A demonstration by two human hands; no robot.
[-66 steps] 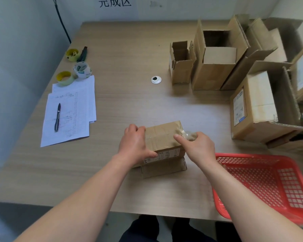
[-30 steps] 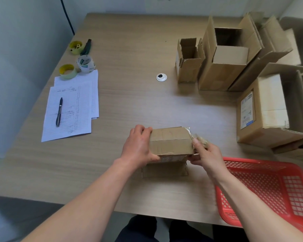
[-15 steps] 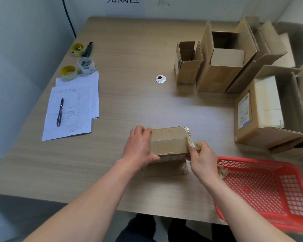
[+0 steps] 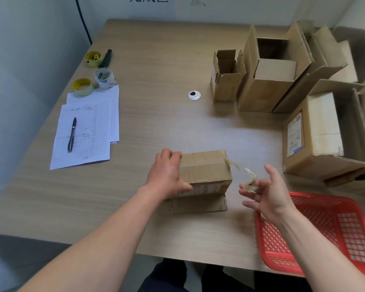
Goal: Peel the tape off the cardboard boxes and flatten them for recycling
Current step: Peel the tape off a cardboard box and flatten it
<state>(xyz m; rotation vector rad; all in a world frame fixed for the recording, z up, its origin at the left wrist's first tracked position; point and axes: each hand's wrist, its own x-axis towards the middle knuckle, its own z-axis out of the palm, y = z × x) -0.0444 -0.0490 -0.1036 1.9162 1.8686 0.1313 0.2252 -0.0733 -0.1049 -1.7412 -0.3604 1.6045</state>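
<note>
Left hand [image 4: 167,175] clamped, right hand [image 4: 266,192] splayed

In the lower centre of the frame a closed box [image 4: 204,170] stands on the table [image 4: 156,114], with the left hand [image 4: 167,175] on its left end. The right hand [image 4: 268,192] is to its right, above a basket [image 4: 329,234] at lower right. Papers [image 4: 86,133] lie at left under a pen [image 4: 72,134], tape rolls [image 4: 93,81] behind them. Open boxes [image 4: 268,76] stand at upper right.
</note>
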